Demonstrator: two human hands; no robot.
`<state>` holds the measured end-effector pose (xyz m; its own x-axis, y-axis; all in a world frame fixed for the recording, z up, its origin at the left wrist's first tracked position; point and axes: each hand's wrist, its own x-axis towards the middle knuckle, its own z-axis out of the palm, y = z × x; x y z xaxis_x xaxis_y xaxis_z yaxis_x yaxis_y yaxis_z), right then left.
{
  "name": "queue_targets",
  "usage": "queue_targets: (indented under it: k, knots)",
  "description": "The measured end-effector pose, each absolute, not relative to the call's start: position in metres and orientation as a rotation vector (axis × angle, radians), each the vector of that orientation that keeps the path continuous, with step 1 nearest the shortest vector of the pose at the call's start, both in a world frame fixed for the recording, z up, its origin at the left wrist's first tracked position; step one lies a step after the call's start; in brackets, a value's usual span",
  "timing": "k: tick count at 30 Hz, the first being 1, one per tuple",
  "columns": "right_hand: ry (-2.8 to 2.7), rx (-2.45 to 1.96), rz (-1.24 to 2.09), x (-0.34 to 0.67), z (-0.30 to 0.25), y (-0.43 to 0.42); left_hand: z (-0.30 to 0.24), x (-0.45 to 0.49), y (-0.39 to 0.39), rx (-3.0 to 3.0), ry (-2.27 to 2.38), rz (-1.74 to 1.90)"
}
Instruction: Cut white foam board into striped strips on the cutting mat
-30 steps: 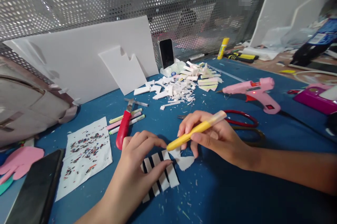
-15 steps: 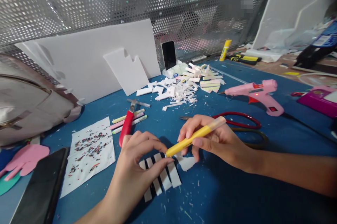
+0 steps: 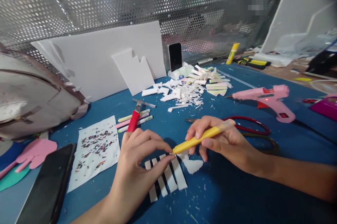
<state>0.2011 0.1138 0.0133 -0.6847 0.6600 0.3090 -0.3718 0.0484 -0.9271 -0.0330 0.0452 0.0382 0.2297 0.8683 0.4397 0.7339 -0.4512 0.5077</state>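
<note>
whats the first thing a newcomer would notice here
Centre front, the right hand holds a yellow craft knife with its tip at a set of white foam strips, which the left hand pinches on the blue mat. Behind them lies a heap of white offcuts, and a pink glue gun lies to the right.
</note>
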Motion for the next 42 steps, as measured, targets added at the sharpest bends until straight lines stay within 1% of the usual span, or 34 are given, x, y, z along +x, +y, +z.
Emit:
queue_targets:
  k: [13, 28, 36, 42]
  knots:
    - [-1.536, -0.344, 1.78, 0.2025, 0.0086, 0.1147, 0.0411, -0.0286, 0.0403, 2.223, 1.52, 1.133]
    - [-1.548, -0.404, 1.695, 0.2036, 0.0077, 0.1147, 0.0389, -0.0287, 0.0407, 2.157, 1.478, 1.127]
    - [-1.486, -0.458, 1.765, 0.2019, 0.0057, 0.1173, 0.0355, -0.0301, 0.044, 2.097, 1.493, 1.124]
    - [-1.47, -0.491, 1.806, 0.2017, 0.0047, 0.1167, 0.0346, -0.0308, 0.0438, 2.174, 1.484, 1.139]
